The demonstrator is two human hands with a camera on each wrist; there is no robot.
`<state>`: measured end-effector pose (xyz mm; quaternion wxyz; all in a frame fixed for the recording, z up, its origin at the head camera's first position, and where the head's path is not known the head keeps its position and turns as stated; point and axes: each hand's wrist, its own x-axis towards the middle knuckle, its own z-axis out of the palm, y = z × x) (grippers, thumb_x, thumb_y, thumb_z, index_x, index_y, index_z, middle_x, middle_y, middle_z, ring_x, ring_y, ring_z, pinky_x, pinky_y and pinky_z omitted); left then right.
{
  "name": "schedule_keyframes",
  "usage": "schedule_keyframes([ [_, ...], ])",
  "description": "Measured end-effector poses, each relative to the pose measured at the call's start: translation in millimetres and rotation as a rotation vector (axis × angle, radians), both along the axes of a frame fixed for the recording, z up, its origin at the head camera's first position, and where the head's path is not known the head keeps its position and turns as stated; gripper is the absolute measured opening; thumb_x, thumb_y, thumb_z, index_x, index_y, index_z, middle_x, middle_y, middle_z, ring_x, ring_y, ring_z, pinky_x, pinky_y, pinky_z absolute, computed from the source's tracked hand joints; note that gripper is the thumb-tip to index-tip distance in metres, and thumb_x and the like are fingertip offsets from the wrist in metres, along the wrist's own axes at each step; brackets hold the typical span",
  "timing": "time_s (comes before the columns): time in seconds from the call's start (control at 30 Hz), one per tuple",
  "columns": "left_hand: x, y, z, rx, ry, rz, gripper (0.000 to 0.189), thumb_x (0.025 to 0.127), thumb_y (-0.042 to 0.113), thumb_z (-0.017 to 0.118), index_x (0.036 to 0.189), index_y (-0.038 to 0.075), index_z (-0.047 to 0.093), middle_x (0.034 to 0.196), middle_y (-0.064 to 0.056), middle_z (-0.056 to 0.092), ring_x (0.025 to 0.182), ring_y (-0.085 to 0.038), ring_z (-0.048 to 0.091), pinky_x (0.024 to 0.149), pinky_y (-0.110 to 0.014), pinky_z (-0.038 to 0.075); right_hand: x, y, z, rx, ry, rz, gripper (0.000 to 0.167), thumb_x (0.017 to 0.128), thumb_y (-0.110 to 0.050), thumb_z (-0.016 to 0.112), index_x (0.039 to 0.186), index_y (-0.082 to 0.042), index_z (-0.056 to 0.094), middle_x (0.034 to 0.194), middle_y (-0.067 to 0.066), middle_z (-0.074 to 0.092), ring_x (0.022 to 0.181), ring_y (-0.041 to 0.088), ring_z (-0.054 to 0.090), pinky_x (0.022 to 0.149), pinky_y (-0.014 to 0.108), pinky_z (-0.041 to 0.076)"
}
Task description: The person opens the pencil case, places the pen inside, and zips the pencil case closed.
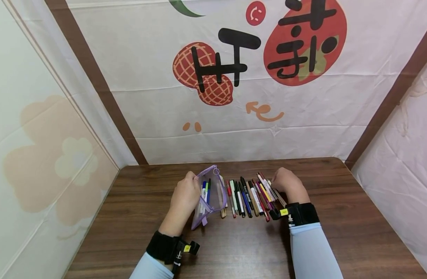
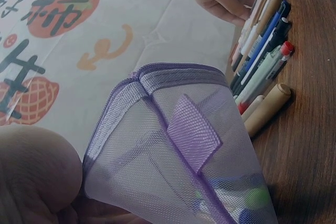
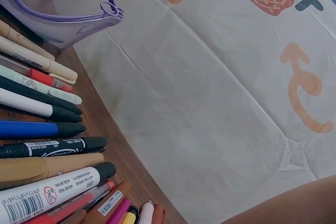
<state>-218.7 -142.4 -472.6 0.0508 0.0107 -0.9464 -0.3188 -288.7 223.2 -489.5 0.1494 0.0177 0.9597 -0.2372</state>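
Observation:
In the head view my left hand point(image 1: 186, 193) grips the edge of a purple mesh pencil pouch point(image 1: 216, 195), held tilted with its zippered mouth spread. Several pens point(image 1: 204, 192) show through the mesh inside it. A purple fabric tab point(image 2: 194, 135) hangs off the pouch in the left wrist view. To the right, a row of loose pens and markers point(image 1: 246, 197) lies side by side on the table. My right hand point(image 1: 286, 184) is at the right end of that row, fingers pointing down by the last pens; the left wrist view shows these fingers loosely bent and spread.
The brown wooden table point(image 1: 241, 248) ends at the back against a printed white cloth point(image 1: 147, 112). Another cloth wall point(image 1: 405, 155) stands along the right side. A black camera strap point(image 1: 164, 248) wraps each wrist.

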Motion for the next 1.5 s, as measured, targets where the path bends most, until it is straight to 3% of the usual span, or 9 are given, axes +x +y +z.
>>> schedule_keyframes([
  [0.27, -3.3, 3.5, 2.2, 0.006, 0.004, -0.007, 0.033, 0.124, 0.027, 0.041, 0.124, 0.002, 0.062, 0.081, -0.012, 0.066, 0.064, -0.025, 0.061, 0.057, -0.036, 0.047, 2.1, 4, 5.9, 0.011, 0.023, -0.015, 0.037, 0.098, -0.007, 0.069, 0.063, -0.015, 0.056, 0.065, -0.002, 0.051, 0.063, 0.018, 0.051, 0.061, 0.033, 0.043],
  [0.47, -6.0, 7.2, 3.6, 0.006, 0.015, -0.002, 0.033, 0.124, 0.026, 0.041, 0.124, 0.002, 0.063, 0.081, -0.012, 0.067, 0.065, -0.025, 0.062, 0.057, -0.038, 0.048, 2.4, 11, 11.3, 0.005, 0.038, -0.005, 0.01, 0.099, -0.012, 0.079, 0.095, -0.003, 0.078, 0.096, 0.012, 0.075, 0.084, 0.025, 0.067, 0.075, 0.041, 0.058],
  [0.63, -4.9, 5.9, 3.0, 0.0, 0.013, 0.005, 0.032, 0.123, 0.025, 0.041, 0.124, 0.001, 0.063, 0.082, -0.013, 0.068, 0.065, -0.026, 0.063, 0.058, -0.038, 0.049, 0.8, 9, 9.6, 0.013, 0.029, -0.006, 0.015, 0.1, -0.013, 0.079, 0.108, 0.001, 0.08, 0.11, 0.019, 0.079, 0.093, 0.029, 0.072, 0.084, 0.048, 0.063],
  [0.77, -3.4, 4.5, 2.2, 0.009, 0.01, 0.005, 0.033, 0.124, 0.025, 0.042, 0.124, 0.0, 0.063, 0.082, -0.014, 0.068, 0.065, -0.025, 0.063, 0.057, -0.037, 0.049, 0.4, 4, 8.0, 0.045, 0.041, -0.024, 0.01, 0.101, -0.013, 0.075, 0.099, -0.004, 0.079, 0.1, 0.013, 0.077, 0.087, 0.026, 0.069, 0.078, 0.046, 0.06],
  [0.93, -2.0, 3.3, 1.5, 0.014, 0.004, 0.013, 0.033, 0.124, 0.026, 0.041, 0.124, 0.001, 0.063, 0.082, -0.013, 0.068, 0.064, -0.025, 0.062, 0.056, -0.036, 0.047, 1.5, -1, 7.8, 0.081, 0.031, -0.058, 0.025, 0.103, -0.013, 0.071, 0.079, -0.009, 0.069, 0.08, 0.006, 0.065, 0.075, 0.024, 0.059, 0.067, 0.041, 0.051],
  [1.0, -1.8, 3.1, 1.4, 0.013, 0.007, 0.013, 0.033, 0.123, 0.025, 0.041, 0.123, 0.001, 0.063, 0.081, -0.013, 0.067, 0.064, -0.025, 0.062, 0.056, -0.037, 0.047, 2.2, -1, 8.3, 0.094, 0.024, -0.068, 0.025, 0.105, -0.013, 0.07, 0.081, -0.007, 0.07, 0.081, 0.009, 0.067, 0.075, 0.025, 0.059, 0.067, 0.041, 0.052],
  [1.2, -2.0, 1.5, 1.0, -0.004, 0.019, 0.011, 0.031, 0.123, 0.024, 0.042, 0.12, 0.001, 0.063, 0.08, -0.013, 0.067, 0.066, -0.027, 0.063, 0.059, -0.041, 0.05, 4.0, 0, 8.8, 0.102, 0.013, -0.084, 0.018, 0.106, -0.012, 0.069, 0.103, 0.003, 0.078, 0.097, 0.017, 0.076, 0.08, 0.027, 0.064, 0.069, 0.044, 0.057],
  [1.4, -1.5, 0.1, 1.3, -0.008, 0.015, 0.013, 0.031, 0.123, 0.024, 0.041, 0.12, 0.002, 0.063, 0.081, -0.013, 0.067, 0.067, -0.027, 0.063, 0.059, -0.041, 0.05, 6.0, 0, 9.1, 0.108, -0.01, -0.075, 0.021, 0.101, -0.019, 0.08, 0.092, -0.001, 0.078, 0.089, 0.012, 0.073, 0.078, 0.026, 0.066, 0.069, 0.042, 0.057],
  [1.5, -1.0, -0.6, 1.4, -0.005, 0.005, 0.01, 0.032, 0.123, 0.024, 0.041, 0.121, 0.002, 0.063, 0.081, -0.013, 0.067, 0.067, -0.026, 0.063, 0.058, -0.039, 0.049, 5.5, -2, 7.0, 0.101, -0.019, -0.081, 0.02, 0.101, -0.019, 0.079, 0.092, -0.001, 0.078, 0.088, 0.012, 0.073, 0.078, 0.026, 0.066, 0.068, 0.041, 0.057],
])
